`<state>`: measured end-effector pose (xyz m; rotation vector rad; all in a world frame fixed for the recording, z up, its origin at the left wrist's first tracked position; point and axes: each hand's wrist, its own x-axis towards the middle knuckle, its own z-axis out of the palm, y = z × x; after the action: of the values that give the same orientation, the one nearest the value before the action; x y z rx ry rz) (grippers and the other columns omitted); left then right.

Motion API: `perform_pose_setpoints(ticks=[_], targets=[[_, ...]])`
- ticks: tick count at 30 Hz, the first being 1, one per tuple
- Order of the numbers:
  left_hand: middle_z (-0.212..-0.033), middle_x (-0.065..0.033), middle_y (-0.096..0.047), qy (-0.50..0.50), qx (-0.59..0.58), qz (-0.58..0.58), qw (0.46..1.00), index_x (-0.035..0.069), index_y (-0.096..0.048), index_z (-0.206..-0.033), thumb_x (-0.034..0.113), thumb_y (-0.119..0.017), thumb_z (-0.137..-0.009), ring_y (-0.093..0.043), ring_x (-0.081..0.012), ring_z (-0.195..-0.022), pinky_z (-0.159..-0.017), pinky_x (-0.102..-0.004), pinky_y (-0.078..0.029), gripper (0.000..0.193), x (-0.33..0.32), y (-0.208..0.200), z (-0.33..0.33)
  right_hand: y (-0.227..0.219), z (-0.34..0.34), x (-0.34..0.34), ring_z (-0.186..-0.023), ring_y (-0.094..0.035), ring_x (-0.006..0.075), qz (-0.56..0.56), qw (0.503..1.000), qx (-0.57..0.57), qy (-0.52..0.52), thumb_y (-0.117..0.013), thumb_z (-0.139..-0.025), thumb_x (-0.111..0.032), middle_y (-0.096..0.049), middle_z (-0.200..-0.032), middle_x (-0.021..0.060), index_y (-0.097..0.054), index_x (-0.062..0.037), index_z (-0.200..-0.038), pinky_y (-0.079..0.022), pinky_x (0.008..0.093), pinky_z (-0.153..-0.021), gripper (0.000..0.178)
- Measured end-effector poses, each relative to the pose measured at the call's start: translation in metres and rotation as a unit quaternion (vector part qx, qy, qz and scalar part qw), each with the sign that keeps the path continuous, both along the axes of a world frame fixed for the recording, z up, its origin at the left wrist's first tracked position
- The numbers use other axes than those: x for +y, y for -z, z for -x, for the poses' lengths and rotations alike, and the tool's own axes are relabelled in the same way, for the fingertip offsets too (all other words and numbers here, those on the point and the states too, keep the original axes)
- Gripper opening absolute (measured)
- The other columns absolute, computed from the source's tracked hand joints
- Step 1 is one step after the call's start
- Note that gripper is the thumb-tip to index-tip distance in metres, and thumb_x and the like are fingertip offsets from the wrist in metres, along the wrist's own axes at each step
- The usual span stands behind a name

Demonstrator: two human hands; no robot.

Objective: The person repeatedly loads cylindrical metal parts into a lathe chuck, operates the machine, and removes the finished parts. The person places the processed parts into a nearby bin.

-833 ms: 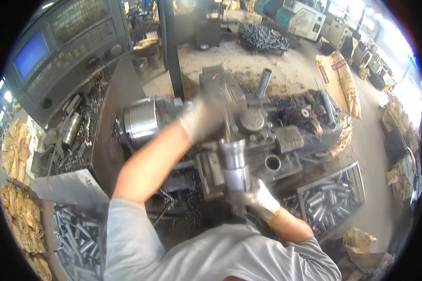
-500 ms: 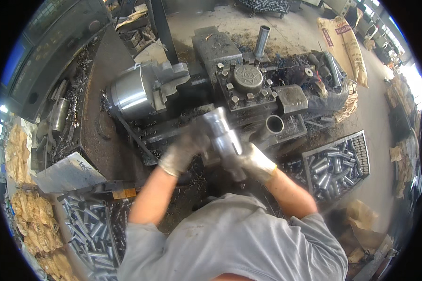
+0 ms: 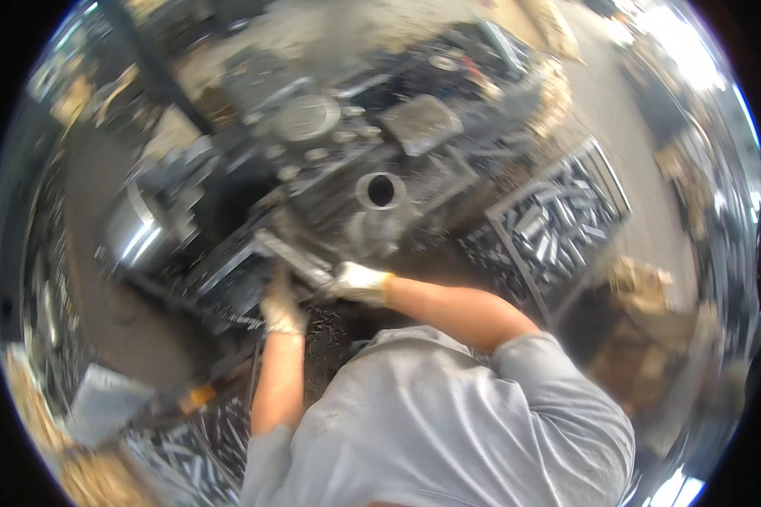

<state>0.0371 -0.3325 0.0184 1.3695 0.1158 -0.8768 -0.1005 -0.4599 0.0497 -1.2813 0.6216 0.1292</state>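
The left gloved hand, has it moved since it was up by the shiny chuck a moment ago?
Yes. The left hand has dropped away from the chuck to the machine's near edge, close beside the right hand.

Both gloves, left (image 3: 281, 311) and right (image 3: 359, 282), are off-white (the right cuff orange-edged) and grip a grey steel bar (image 3: 294, 260). Above them the lathe (image 3: 338, 160) is dark grey; right, silvery tubes (image 3: 558, 215).

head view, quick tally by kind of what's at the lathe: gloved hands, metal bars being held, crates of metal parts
gloved hands: 2, left hand and right hand
metal bar held between them: 1
wire crate of metal parts: 1
total: 4
The picture is motion-blurred, so smaller items are left out.
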Motion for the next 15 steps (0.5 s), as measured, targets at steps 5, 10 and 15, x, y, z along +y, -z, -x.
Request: perform_pose_setpoints(ticks=[5,10,15], targets=[[-0.121,-0.0063,-0.075,0.078,0.134,0.181,0.971,0.007,-0.065,-0.142,0.067,-0.043,-0.11,-0.072,-0.0204,-0.085,-0.071,-0.0337,-0.061,0.071,0.043,0.001,-0.033,-0.006,0.116,-0.057,-0.087,-0.076,0.0309,0.233,0.959,0.035,-0.156,-0.085,-0.08,-0.039,-0.08,-0.099,0.0186,-0.076,0.0038,-0.124,-0.061,0.0404,-0.081,0.063],[-0.118,-0.015,-0.074,-0.024,0.255,0.316,0.914,0.007,-0.064,-0.139,0.076,-0.039,-0.106,-0.07,-0.0276,-0.088,-0.075,-0.0445,-0.061,0.08,0.078,-0.03,-0.04,-0.011,0.353,-0.122,-0.076,-0.074,0.0197,0.181,0.937,0.3,0.016,-0.085,-0.075,-0.031,-0.078,-0.09,0.0154,-0.079,0.0052,-0.116,-0.062,0.0357,-0.068,0.055],[-0.122,-0.0169,-0.073,0.139,0.212,0.356,0.899,0.004,-0.054,-0.152,0.074,-0.043,-0.105,-0.074,-0.032,-0.093,-0.08,-0.0491,-0.062,0.084,0.064,-0.045,-0.02,-0.002,0.404,-0.177,-0.08,-0.076,0.0214,0.322,0.73,0.373,0.474,-0.083,-0.087,-0.026,-0.077,-0.09,0.0137,-0.074,0.0007,-0.116,-0.06,0.0396,-0.069,0.04]])
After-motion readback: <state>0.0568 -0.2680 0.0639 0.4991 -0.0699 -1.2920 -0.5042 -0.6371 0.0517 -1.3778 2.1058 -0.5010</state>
